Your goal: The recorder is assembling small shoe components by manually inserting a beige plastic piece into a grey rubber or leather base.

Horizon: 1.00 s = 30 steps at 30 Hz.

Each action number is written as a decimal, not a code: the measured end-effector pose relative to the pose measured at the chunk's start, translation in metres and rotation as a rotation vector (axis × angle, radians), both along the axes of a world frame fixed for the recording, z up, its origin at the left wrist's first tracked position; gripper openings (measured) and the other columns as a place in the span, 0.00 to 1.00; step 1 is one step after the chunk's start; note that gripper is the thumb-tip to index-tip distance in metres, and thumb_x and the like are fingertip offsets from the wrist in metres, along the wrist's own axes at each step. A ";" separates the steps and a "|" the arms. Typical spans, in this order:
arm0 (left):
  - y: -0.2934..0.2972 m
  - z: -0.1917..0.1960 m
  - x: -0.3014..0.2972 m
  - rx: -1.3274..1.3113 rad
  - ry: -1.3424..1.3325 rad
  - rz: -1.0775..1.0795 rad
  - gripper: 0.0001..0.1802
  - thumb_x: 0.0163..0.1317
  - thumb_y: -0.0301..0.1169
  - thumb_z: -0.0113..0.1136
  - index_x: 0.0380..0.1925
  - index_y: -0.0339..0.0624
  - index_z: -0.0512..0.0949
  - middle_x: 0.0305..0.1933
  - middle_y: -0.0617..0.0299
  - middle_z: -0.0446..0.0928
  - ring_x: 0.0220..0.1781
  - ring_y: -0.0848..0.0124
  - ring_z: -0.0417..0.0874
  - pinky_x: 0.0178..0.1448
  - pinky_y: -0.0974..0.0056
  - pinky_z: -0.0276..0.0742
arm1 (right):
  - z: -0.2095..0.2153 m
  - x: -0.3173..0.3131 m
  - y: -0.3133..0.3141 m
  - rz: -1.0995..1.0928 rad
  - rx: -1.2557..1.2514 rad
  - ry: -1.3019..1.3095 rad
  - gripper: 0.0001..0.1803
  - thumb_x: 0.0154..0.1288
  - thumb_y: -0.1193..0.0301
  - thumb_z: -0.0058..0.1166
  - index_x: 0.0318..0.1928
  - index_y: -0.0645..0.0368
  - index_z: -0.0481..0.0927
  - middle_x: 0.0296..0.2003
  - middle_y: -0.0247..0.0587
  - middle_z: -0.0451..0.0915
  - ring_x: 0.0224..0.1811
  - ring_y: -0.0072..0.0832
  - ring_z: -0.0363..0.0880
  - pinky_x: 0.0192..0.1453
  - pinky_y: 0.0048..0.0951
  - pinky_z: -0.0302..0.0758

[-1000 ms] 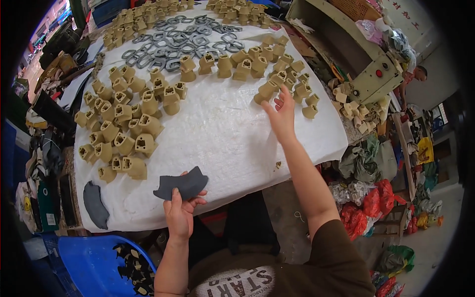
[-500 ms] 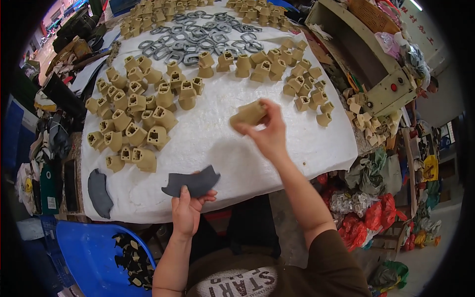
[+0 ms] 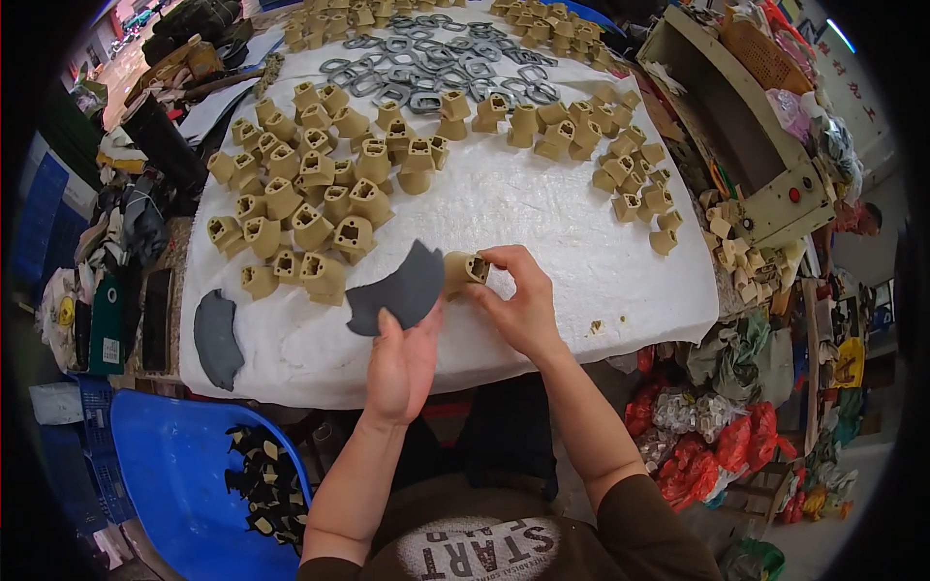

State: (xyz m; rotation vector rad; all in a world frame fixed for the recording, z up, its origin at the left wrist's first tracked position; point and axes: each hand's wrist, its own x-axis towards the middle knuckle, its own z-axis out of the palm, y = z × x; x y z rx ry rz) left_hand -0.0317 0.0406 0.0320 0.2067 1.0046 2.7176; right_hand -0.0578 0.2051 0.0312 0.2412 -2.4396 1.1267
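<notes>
A dark grey, curved flat piece (image 3: pixel 399 290) with notched ends is pinched between the thumb and fingers of my left hand (image 3: pixel 397 373), tilted up above the cloth. Just to its right, my right hand (image 3: pixel 525 302) grips a tan hollow block (image 3: pixel 465 272), its open end facing right. The block's left side is close to the grey piece; whether they touch I cannot tell. A second grey curved piece (image 3: pixel 218 339) lies flat at the near left of the white cloth.
Many similar tan blocks (image 3: pixel 313 225) stand on the white cloth (image 3: pixel 542 334). Grey metal-looking rings (image 3: pixel 426 101) are heaped farther back. A blue tub (image 3: pixel 174 455) with black-and-tan parts sits below left. At right are a beige machine housing (image 3: pixel 775 208) and red plastic bags (image 3: pixel 688 465).
My right hand has brought the tan block down and left, beside the grey piece. My left hand has risen and tilted that piece more steeply. The whole view has shifted slightly.
</notes>
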 end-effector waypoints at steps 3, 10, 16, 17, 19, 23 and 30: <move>0.011 -0.004 -0.001 -0.005 0.052 -0.017 0.31 0.72 0.48 0.28 0.67 0.40 0.48 0.72 0.60 0.49 0.73 0.62 0.49 0.76 0.57 0.35 | -0.007 -0.006 0.000 -0.032 -0.276 -0.164 0.23 0.52 0.71 0.64 0.48 0.63 0.72 0.34 0.42 0.77 0.33 0.30 0.79 0.41 0.26 0.77; 0.012 -0.002 -0.003 -0.119 0.097 0.048 0.27 0.73 0.41 0.26 0.67 0.38 0.48 0.71 0.58 0.51 0.73 0.61 0.50 0.76 0.55 0.41 | 0.006 0.004 0.020 -0.244 -0.694 -0.292 0.14 0.57 0.68 0.61 0.39 0.62 0.73 0.26 0.34 0.76 0.24 0.16 0.73 0.28 0.21 0.71; -0.011 0.002 0.006 -0.131 -0.134 0.048 0.24 0.73 0.39 0.28 0.64 0.41 0.55 0.67 0.58 0.58 0.68 0.61 0.61 0.67 0.55 0.59 | 0.008 0.033 0.023 -0.096 0.315 -0.126 0.15 0.50 0.63 0.64 0.34 0.58 0.78 0.26 0.35 0.72 0.29 0.30 0.69 0.51 0.34 0.59; -0.014 0.003 0.010 -0.164 -0.161 0.087 0.23 0.73 0.38 0.30 0.63 0.41 0.57 0.66 0.58 0.60 0.65 0.61 0.65 0.62 0.56 0.64 | 0.006 0.037 0.025 -0.088 0.313 -0.129 0.15 0.50 0.63 0.64 0.34 0.58 0.78 0.26 0.35 0.72 0.29 0.30 0.69 0.51 0.34 0.59; -0.020 0.009 0.021 -0.135 -0.159 0.147 0.22 0.72 0.38 0.31 0.62 0.41 0.59 0.66 0.58 0.60 0.62 0.62 0.67 0.59 0.57 0.65 | 0.007 0.044 0.025 -0.103 0.402 -0.103 0.23 0.48 0.62 0.64 0.45 0.58 0.78 0.38 0.40 0.73 0.42 0.36 0.69 0.52 0.37 0.59; -0.030 0.012 0.047 0.015 -0.247 0.150 0.22 0.72 0.36 0.34 0.61 0.36 0.60 0.65 0.56 0.62 0.59 0.66 0.68 0.54 0.62 0.66 | 0.003 0.052 0.019 -0.015 0.347 -0.045 0.27 0.49 0.70 0.62 0.53 0.58 0.74 0.47 0.43 0.70 0.51 0.41 0.66 0.56 0.37 0.59; -0.032 0.007 0.077 0.038 -0.261 0.095 0.24 0.71 0.34 0.34 0.63 0.33 0.56 0.63 0.52 0.62 0.62 0.63 0.66 0.64 0.58 0.61 | 0.026 0.089 -0.002 0.227 -0.420 -0.122 0.35 0.41 0.77 0.69 0.54 0.60 0.72 0.42 0.46 0.76 0.40 0.36 0.76 0.46 0.31 0.73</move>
